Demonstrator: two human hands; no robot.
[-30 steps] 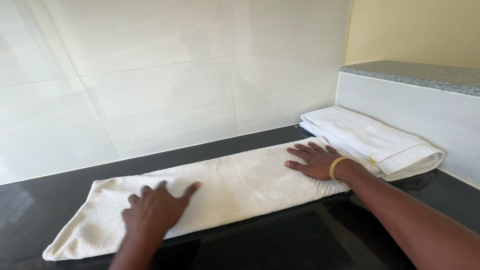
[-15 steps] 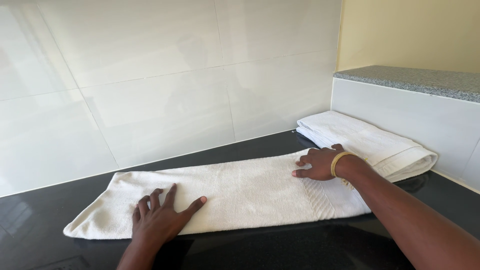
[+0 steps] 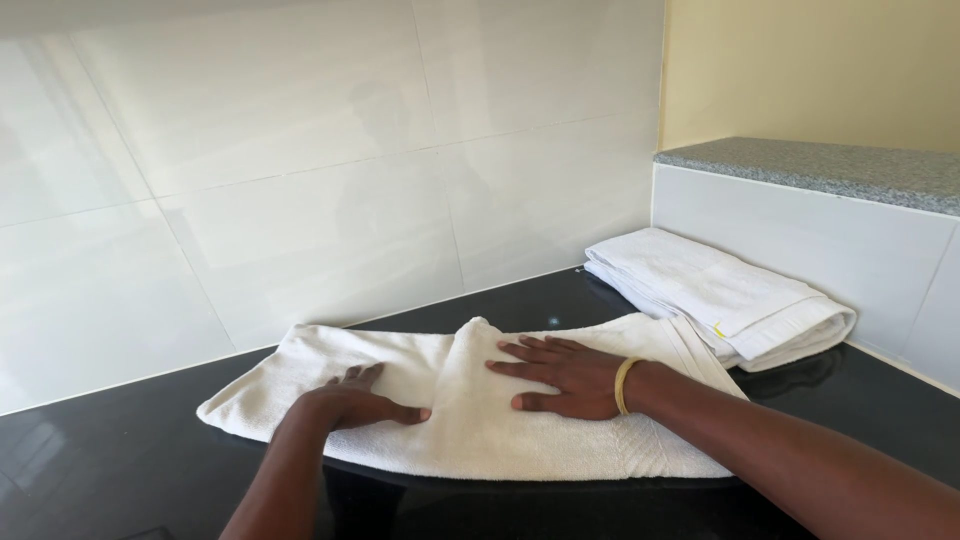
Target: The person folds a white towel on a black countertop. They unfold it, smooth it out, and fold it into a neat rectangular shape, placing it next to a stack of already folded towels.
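Compared with half a second ago, your right hand (image 3: 560,378) has come inward from the right end of the white towel (image 3: 470,410) to its middle, carrying the right portion over with it, so the towel now lies shorter and doubled there, with a raised fold edge (image 3: 478,325) peaking just left of your fingertips. Your left hand (image 3: 350,400) has barely shifted; it presses the single layer on the left, close beside the new fold. Read: one fold looks laid in and is now being flattened, with the left stretch not yet folded over. Right hand is fully open, palm down, fingers spread and pointing left, gripping nothing, just flat on the upper layer; a yellow band (image 3: 624,384) sits at its wrist. Left hand is also flat and open, thumb out toward the right, holding nothing, resting on the towel. The towel lies lengthwise on the black glossy tabletop (image 3: 130,450), directly under both hands, its far edge near the white tiled wall (image 3: 300,180) and its near edge toward you. Well to the right, touching or nearly touching the towel's right end, a second folded white towel (image 3: 720,295) sits in the corner against the low tiled ledge with a grey speckled top (image 3: 830,170); neither hand touches it.
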